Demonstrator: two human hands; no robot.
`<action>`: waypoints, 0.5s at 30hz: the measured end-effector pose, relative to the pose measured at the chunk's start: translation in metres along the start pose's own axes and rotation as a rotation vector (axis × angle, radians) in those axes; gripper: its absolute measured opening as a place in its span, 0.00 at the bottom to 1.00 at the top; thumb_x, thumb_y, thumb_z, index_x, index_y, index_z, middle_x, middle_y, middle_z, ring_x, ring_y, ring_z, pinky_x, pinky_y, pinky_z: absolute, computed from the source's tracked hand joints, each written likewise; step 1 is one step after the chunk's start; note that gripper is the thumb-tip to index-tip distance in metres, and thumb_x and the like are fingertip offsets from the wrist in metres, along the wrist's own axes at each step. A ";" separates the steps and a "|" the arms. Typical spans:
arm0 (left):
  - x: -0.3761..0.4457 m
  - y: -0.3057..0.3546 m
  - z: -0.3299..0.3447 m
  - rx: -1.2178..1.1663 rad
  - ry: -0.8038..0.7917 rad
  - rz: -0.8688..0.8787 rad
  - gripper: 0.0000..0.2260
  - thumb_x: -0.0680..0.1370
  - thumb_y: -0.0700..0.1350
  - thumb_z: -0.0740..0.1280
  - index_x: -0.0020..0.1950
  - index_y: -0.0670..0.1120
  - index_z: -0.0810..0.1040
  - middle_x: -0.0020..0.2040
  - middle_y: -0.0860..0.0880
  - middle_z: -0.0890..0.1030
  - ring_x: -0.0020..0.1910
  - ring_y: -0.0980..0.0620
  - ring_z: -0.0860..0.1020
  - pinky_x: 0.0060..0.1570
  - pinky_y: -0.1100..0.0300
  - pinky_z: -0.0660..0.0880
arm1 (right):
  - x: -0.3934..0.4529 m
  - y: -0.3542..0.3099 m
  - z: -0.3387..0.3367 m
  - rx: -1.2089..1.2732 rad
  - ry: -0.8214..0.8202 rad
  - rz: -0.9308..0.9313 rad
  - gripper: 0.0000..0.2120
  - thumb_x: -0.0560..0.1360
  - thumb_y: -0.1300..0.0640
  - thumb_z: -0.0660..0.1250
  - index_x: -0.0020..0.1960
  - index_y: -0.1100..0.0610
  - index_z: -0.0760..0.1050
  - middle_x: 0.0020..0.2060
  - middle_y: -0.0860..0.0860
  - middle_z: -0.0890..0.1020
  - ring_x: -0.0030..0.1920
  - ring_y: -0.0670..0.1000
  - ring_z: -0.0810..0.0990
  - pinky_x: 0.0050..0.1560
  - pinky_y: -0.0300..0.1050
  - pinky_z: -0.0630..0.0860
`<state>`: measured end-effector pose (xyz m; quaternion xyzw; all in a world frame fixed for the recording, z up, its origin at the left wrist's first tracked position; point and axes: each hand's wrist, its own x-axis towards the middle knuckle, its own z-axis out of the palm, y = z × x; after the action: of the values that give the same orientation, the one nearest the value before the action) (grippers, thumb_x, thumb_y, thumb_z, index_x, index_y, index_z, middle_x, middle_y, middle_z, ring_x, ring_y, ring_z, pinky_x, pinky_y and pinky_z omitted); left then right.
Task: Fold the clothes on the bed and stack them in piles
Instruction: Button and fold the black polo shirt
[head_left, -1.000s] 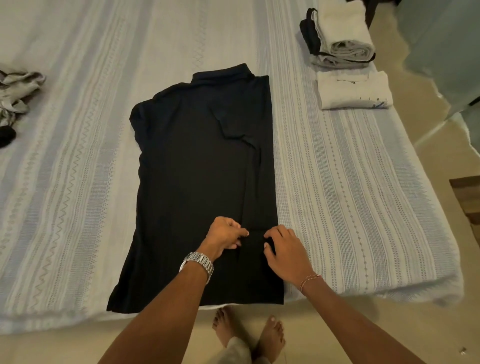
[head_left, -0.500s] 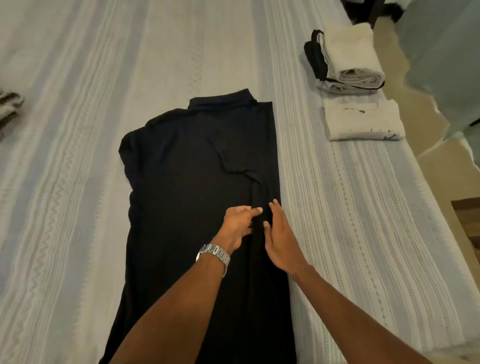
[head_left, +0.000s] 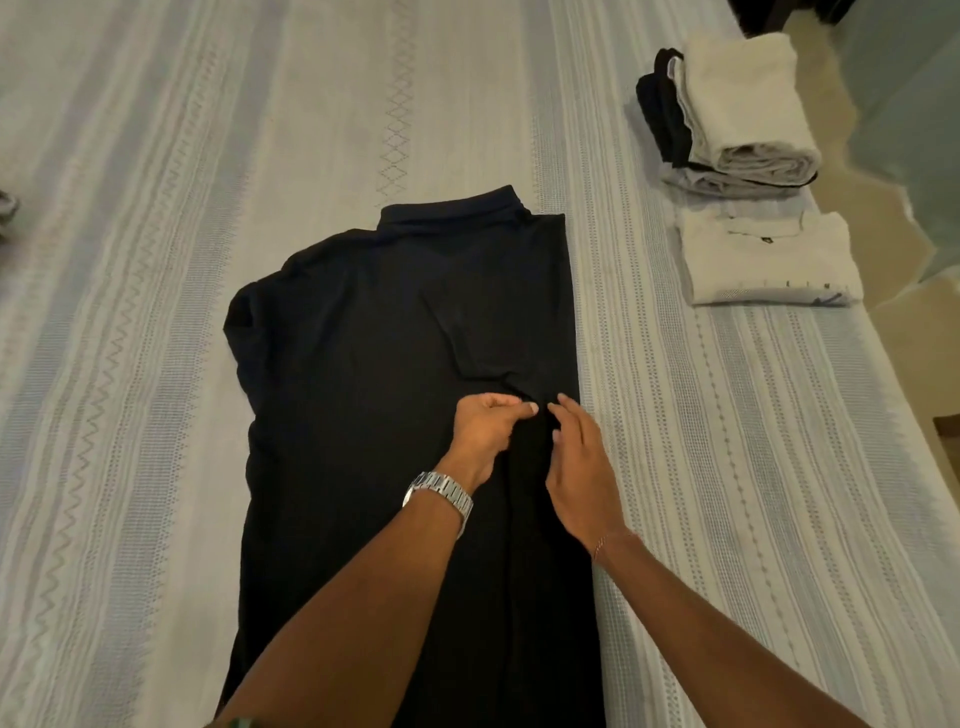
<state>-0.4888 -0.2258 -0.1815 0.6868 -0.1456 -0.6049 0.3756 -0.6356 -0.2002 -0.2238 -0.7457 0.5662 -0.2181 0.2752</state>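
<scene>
Right of the black polo shirt (head_left: 374, 415), two folded piles (head_left: 748, 119) wait; its right side is folded in, left hand (head_left: 485, 428) pinching the fabric, right hand (head_left: 579, 467) flat and relaxed beside.

the room was dim and warm-lit; the black shirt (head_left: 395, 389) lost its detail, and edges bowed and softened.

A black shirt (head_left: 363, 389) lies on a pale blue-and-white striped, zigzag-patterned bedspread (head_left: 156, 364) near white folded clothes (head_left: 763, 260).
</scene>
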 end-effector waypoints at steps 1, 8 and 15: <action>0.003 0.003 0.002 -0.027 -0.013 -0.007 0.05 0.75 0.38 0.76 0.48 0.41 0.83 0.37 0.49 0.85 0.32 0.58 0.81 0.36 0.61 0.80 | 0.012 0.002 0.001 0.051 -0.041 -0.014 0.20 0.85 0.64 0.57 0.76 0.61 0.66 0.77 0.54 0.66 0.76 0.50 0.66 0.74 0.32 0.59; 0.007 -0.001 0.001 -0.052 0.076 0.009 0.05 0.77 0.41 0.74 0.52 0.43 0.84 0.43 0.47 0.86 0.39 0.53 0.83 0.42 0.58 0.82 | 0.038 0.007 0.013 0.099 -0.167 -0.007 0.24 0.87 0.55 0.51 0.82 0.56 0.54 0.82 0.47 0.55 0.81 0.44 0.51 0.76 0.29 0.49; 0.011 -0.018 -0.001 -0.201 0.244 0.045 0.03 0.78 0.40 0.72 0.45 0.42 0.81 0.28 0.54 0.77 0.32 0.56 0.74 0.40 0.59 0.76 | 0.036 0.007 0.025 -0.260 -0.181 -0.070 0.32 0.85 0.40 0.41 0.83 0.56 0.49 0.83 0.51 0.49 0.82 0.49 0.44 0.80 0.45 0.48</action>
<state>-0.4897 -0.2208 -0.2017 0.7108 -0.0529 -0.5200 0.4707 -0.6151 -0.2324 -0.2466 -0.8109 0.5362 -0.0843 0.2184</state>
